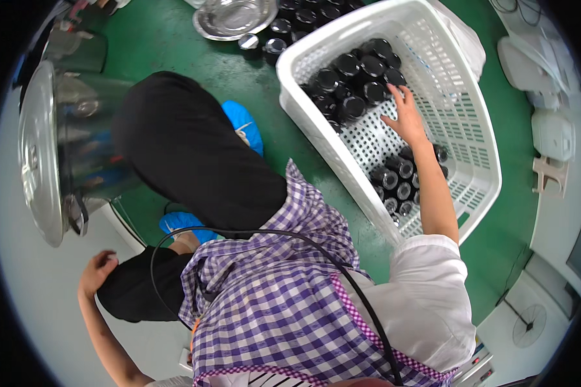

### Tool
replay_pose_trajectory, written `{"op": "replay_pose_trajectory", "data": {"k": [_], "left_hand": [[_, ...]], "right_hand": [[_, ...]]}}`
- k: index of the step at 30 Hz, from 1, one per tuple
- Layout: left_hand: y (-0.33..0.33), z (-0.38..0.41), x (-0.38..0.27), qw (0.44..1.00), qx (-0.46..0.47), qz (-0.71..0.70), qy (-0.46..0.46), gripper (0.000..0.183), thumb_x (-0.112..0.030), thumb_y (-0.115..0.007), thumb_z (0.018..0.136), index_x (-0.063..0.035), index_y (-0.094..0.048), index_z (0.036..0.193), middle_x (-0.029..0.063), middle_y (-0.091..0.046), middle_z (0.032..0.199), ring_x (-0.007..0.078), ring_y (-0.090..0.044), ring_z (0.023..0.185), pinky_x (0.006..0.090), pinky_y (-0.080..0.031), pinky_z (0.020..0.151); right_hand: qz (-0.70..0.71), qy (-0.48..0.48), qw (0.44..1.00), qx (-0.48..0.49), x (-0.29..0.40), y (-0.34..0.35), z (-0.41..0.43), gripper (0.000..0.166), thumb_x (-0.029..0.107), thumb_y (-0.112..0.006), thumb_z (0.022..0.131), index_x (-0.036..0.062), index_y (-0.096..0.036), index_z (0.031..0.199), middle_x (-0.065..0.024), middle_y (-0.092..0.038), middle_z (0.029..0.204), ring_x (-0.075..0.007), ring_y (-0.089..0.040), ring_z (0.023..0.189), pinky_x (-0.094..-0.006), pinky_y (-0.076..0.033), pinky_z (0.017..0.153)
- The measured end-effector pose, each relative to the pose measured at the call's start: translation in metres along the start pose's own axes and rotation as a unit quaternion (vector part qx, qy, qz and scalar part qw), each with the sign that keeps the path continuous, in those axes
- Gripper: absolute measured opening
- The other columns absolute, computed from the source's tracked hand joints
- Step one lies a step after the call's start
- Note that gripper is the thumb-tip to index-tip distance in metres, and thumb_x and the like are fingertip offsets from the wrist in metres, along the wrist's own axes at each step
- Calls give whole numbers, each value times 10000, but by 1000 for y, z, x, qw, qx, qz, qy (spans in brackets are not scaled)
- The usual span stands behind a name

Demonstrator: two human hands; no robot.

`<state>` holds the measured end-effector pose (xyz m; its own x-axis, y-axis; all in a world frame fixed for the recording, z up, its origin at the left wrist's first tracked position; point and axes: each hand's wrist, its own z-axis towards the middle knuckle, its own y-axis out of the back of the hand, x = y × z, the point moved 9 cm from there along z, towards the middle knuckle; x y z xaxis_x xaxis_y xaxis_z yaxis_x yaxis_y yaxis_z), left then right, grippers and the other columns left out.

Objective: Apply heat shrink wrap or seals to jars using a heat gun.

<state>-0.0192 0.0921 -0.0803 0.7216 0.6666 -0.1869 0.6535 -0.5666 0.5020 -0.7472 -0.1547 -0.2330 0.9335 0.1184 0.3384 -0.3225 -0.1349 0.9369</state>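
My right hand [406,118] reaches into a white plastic basket [314,133] with its fingers spread. Its fingertips are at the edge of a group of dark jars [353,106] with shiny black tops; whether they touch one I cannot tell. Below my right forearm, a second group of dark jars [403,190] with clear, round glass ends stands in the same basket, partly hidden by the arm. Between the groups the perforated basket floor shows. Off to the left, my left hand [98,272] is by my knee, fingers loosely bent, holding nothing that I can see.
More dark jars [306,17] stand on the green floor [174,43] beyond the basket, beside a metal basin [235,17]. A large metal pot [87,135] with a lid [41,155] is at left. A black cable [290,234] crosses my checked apron [271,309]. A beige stool [551,176] stands right.
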Motion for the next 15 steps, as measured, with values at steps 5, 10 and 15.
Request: {"op": "replay_pose_trajectory", "data": {"k": [5,10,15], "left_hand": [[-6,-12,-113,990,-58,-15,-131,367,-167,-622,844,13,-535,1153,71,-624,931,153,-568,859,288,-452,791],[-14,-19,-160,973,-40,-21,-227,401,-125,-639,821,13,-519,1178,109,-622,1010,198,-581,921,319,-457,835],[13,-31,-157,954,-64,-69,-286,410,-98,-634,802,13,-520,1179,112,-610,1037,207,-575,958,338,-444,858]], "right_hand": [[-138,82,980,115,37,-33,34,745,101,-723,673,229,-380,1321,-155,-407,1267,-359,-532,1020,-432,-510,813],[-124,64,983,123,24,-23,26,627,185,-756,676,179,-433,1213,-150,-454,1103,-369,-560,949,-448,-500,772],[-40,17,997,64,58,66,-3,547,200,-750,702,146,-482,1176,-149,-462,1101,-365,-565,966,-430,-492,796]]}}
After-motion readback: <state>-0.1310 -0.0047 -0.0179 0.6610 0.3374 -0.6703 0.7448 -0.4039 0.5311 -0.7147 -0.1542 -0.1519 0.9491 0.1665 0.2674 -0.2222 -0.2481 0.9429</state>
